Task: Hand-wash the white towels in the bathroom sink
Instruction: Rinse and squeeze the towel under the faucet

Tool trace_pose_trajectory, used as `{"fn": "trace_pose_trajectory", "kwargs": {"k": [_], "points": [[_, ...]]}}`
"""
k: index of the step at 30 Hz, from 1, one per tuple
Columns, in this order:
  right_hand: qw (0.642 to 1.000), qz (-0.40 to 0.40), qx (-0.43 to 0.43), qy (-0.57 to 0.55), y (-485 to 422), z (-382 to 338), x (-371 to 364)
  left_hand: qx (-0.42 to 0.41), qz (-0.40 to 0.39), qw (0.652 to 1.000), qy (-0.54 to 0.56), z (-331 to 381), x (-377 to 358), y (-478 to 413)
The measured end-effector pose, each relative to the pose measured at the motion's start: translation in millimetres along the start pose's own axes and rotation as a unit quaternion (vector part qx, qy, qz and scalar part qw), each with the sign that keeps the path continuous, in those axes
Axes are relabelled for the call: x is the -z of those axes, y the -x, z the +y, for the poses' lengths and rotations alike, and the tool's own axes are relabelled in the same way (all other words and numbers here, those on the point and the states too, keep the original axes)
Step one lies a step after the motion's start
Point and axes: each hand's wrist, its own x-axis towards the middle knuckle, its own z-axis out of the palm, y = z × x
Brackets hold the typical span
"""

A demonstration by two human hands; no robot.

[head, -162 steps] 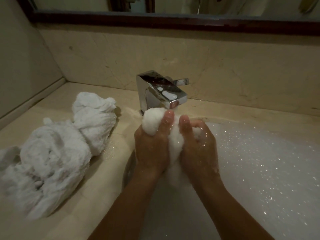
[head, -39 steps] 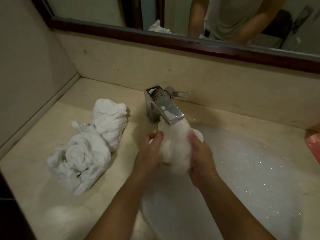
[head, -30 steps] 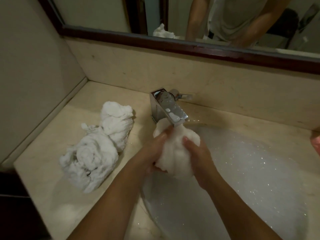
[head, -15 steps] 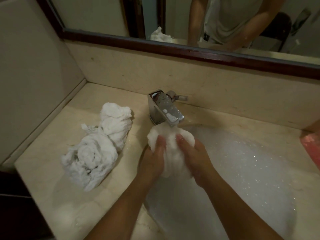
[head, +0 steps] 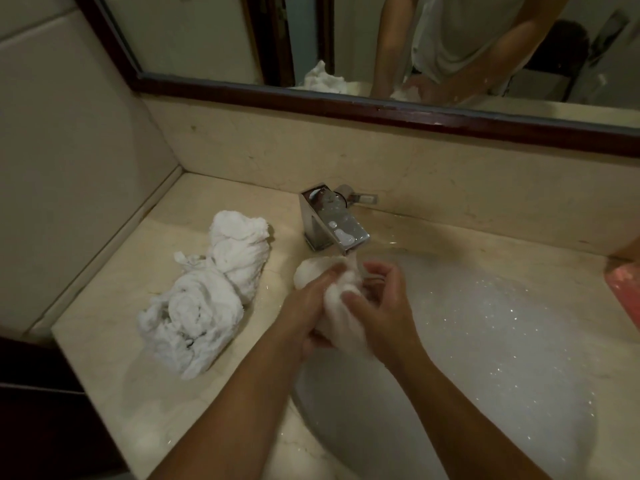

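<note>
sink [head: 332, 403]: nearest, lower right; filled with white suds [head: 485, 334].
left hand [head: 304, 306]: fingers curled round the left side of a bunched white towel [head: 341, 296].
right hand [head: 384, 313]: grips the same towel from the right, thumb pressed on its front.
towel: wadded between both hands, over the sink's back left edge, just under the spout.
towel pile [head: 204, 296]: twisted white towels on the counter [head: 114, 368], left of the sink, apart from the hands.
faucet [head: 334, 223]: square chrome, foam blobs on top.
pink thing [head: 623, 289]: right edge, cut off; cannot tell what.
mirror [head: 207, 36]: dark frame; reflects arms and towels.
</note>
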Motion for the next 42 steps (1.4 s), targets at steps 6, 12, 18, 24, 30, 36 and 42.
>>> {"fn": "trace_pose_trajectory", "kwargs": {"k": [6, 12, 18, 24, 30, 36, 42], "points": [[0.989, 0.123, -0.079, 0.007, -12, 25, 7, -0.032, 0.016, 0.994, 0.104, -16, 5, -8], [0.981, 0.109, -0.160, -0.022, -1, 32, 3, -0.069, -0.016, 0.982, 0.174, -21, 3, -5], [0.946, 0.160, -0.186, -0.211, 1, 28, 3, -0.037, -0.089, 0.982, 0.164, -19, 7, 6], [0.947, 0.086, -0.148, -0.271, -2, 21, -4, 0.018, -0.165, 0.974, 0.152, -8, 24, 7], [0.972, 0.036, -0.152, -0.176, -13, 4, -11, -0.042, -0.150, 0.970, 0.188, -15, 29, -9], [0.946, -0.012, -0.260, -0.192, -25, 7, -10, -0.069, -0.111, 0.968, 0.213, -17, 28, -19], [0.915, 0.031, -0.231, -0.330, -29, 17, -16, -0.120, -0.108, 0.980, 0.112, -2, 30, -11]]}}
